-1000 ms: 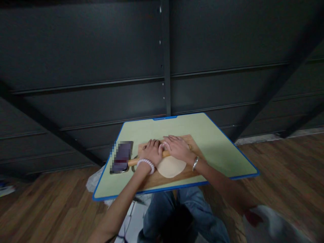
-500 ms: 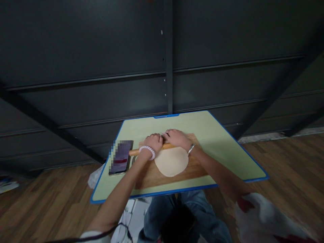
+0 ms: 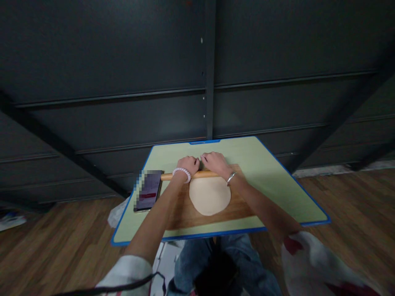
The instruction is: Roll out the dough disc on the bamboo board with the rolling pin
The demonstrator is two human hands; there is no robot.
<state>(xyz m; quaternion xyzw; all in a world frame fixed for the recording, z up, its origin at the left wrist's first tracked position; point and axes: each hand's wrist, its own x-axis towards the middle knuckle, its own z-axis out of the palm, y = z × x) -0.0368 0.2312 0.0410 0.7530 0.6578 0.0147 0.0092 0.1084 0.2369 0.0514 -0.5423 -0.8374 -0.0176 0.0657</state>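
A wooden rolling pin (image 3: 204, 174) lies across the far edge of a flat, roundish sheet of dough (image 3: 210, 198). The dough rests on a wooden board (image 3: 182, 216). My left hand (image 3: 188, 165), a pale coiled band at its wrist, is closed over the pin left of the middle. Close beside it, my right hand (image 3: 215, 161), with a silver bracelet at the wrist, is closed over the pin's right part and hides that end. The undersides of both hands are out of sight.
A light green table (image 3: 274, 185) with a blue rim carries the board. On its left lies a phone (image 3: 150, 191), partly pixelated. Behind stands a dark panelled wall (image 3: 173, 115). A clear plastic bag (image 3: 115, 216) shows past the left edge, above the wooden floor (image 3: 68, 238).
Both hands have moved slightly away from me with the rolling pin. The pin's left end has swung away, so it lies more level across the board. The dough looks unchanged.
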